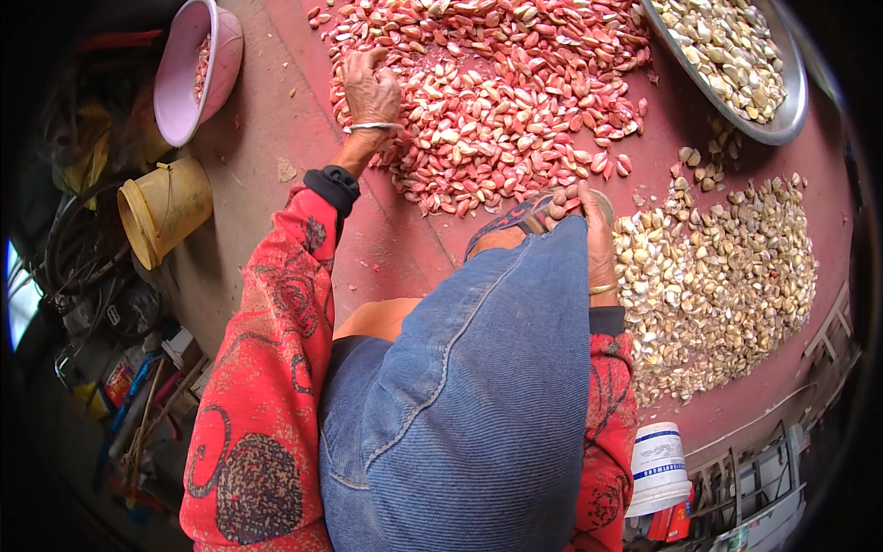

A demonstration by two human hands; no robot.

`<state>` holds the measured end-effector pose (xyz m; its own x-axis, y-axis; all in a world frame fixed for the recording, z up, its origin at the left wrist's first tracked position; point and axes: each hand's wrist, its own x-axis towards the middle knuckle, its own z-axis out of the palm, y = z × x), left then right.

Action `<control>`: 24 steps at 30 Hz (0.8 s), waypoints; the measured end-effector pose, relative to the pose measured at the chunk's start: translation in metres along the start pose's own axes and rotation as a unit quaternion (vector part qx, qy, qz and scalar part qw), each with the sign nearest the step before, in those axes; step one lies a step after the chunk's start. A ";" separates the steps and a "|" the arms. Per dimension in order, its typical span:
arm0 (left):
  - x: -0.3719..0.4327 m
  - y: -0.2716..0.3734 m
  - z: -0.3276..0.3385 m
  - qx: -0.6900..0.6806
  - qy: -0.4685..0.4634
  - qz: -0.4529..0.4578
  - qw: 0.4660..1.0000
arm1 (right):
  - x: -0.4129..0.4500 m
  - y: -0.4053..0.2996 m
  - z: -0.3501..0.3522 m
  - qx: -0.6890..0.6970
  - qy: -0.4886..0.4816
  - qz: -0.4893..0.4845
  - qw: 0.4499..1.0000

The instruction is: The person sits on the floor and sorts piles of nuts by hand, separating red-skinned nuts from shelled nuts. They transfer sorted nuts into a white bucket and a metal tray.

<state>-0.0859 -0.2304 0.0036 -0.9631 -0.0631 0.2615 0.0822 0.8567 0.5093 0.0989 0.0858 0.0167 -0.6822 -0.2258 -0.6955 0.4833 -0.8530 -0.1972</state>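
A broad heap of pink-red garlic cloves (pixel 476 138) lies spread on the red floor (pixel 372 255) before me. My left hand (pixel 372 90), with a pale bangle at the wrist, is at the heap's left side. Its fingers are bent down at the cloves, and whether they grip any is hidden. Beside my denim-covered knee (pixel 510 290), my right hand (pixel 590 214) has its fingers curled. Reddish shapes show at its fingertips, but I cannot tell whether they are cloves. Under that hand is a patterned shoe (pixel 514 215), close to the heap's near edge.
Paler cloves (pixel 717 276) cover the floor at right, below a metal basin (pixel 793 124) of pale cloves. At left stand a pink basin (pixel 227 62) with some pink contents and a yellow bucket (pixel 179 207). A white bucket (pixel 659 462) and metal racks (pixel 752 476) sit lower right.
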 end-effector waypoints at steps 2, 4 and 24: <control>0.008 -0.020 0.003 0.007 -0.012 -0.006 1.000 | -0.001 -0.001 0.002 0.001 0.015 0.000 1.000; 0.011 -0.033 0.011 0.091 -0.004 0.030 0.995 | -0.001 -0.001 0.003 0.004 0.015 0.003 1.000; 0.000 -0.034 0.024 -0.032 -0.060 -0.059 0.996 | 0.000 0.000 0.001 0.020 0.005 0.004 1.000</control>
<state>-0.0951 -0.2478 -0.0331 -0.9905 -0.0962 0.0983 -0.0210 0.8120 0.5833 0.0984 0.0849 0.0173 -0.6732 -0.2281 -0.7034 0.4658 -0.8696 -0.1638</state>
